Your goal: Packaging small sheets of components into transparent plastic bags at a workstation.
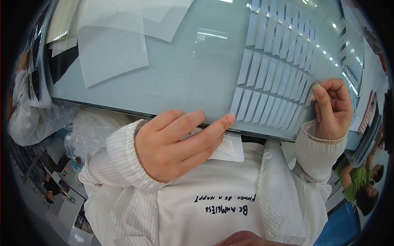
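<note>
My right hand point(331, 108) is at the right end of the rows of narrow pale strips point(267, 74) laid on the glass tabletop. Its thumb and index finger pinch a small thin strip point(312, 91), partly covered by the fingertips. My left hand point(176, 143) is over the table's front edge, fingers apart, the index finger stretched toward the nearest row's left end. Below that hand, a white paper-like piece point(234, 148) shows past the edge; I cannot tell whether the hidden fingers touch it.
Several translucent white sheets point(113, 53) overlap at the far left of the glass tabletop point(188, 82). Clear plastic bags point(30, 119) hang at the left edge. More strips point(351, 57) lie at the far right. People point(363, 184) are visible beyond the right side.
</note>
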{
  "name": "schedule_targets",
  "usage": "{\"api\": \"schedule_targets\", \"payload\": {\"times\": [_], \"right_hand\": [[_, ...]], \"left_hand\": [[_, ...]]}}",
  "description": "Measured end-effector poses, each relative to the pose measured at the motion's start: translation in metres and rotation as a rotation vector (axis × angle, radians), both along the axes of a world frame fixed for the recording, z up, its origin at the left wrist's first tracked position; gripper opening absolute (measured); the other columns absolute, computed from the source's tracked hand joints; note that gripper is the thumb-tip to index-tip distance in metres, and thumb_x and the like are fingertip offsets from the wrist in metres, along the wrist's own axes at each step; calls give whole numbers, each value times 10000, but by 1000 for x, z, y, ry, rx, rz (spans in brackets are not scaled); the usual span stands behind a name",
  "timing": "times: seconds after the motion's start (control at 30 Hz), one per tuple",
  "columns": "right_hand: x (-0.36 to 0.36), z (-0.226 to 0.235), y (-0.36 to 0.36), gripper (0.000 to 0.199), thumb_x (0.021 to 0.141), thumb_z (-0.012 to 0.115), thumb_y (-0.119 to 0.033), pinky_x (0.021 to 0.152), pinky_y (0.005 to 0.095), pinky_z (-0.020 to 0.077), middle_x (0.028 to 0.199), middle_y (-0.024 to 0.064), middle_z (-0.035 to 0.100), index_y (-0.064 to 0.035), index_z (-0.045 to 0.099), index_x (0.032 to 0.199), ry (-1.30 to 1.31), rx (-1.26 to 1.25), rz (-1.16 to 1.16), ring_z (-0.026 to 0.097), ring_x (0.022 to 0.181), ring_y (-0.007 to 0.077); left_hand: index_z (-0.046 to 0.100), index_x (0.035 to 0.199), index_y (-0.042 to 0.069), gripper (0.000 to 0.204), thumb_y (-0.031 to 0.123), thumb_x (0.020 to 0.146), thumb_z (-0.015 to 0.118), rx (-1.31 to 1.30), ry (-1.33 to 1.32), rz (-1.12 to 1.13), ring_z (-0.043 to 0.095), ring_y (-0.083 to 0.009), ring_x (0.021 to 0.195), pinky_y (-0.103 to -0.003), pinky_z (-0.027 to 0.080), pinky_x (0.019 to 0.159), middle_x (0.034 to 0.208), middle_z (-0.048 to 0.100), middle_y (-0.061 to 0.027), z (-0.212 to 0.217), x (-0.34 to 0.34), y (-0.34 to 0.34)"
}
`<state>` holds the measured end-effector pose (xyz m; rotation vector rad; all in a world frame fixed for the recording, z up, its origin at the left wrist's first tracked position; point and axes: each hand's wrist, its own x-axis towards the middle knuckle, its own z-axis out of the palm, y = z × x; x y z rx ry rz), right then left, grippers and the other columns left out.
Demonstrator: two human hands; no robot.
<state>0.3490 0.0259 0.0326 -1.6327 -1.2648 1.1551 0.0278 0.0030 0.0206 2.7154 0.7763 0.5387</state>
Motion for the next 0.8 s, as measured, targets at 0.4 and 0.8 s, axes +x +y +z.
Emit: {"api": "schedule_targets", "payload": {"times": [0.4, 0.8], "right_hand": [[-2, 1, -1, 139, 938, 707, -69, 542, 142, 277, 817, -19, 646, -35, 601, 1022, -4, -11, -14, 457, 603, -19], [-1, 3, -2, 138, 937, 710, -73, 544, 141, 284, 815, -17, 654, -41, 592, 1001, 1, -31, -9, 470, 607, -22]], "left_hand": [[711, 943, 39, 172, 83, 779, 681, -30, -20, -93, 658, -285, 1122, -331, 513, 822, 1149, 716, -99, 4, 3, 12], [687, 917, -4, 167, 45, 757, 680, -211, -86, -94, 663, -325, 1156, -402, 537, 899, 1068, 701, -141, 9, 10, 17]]}}
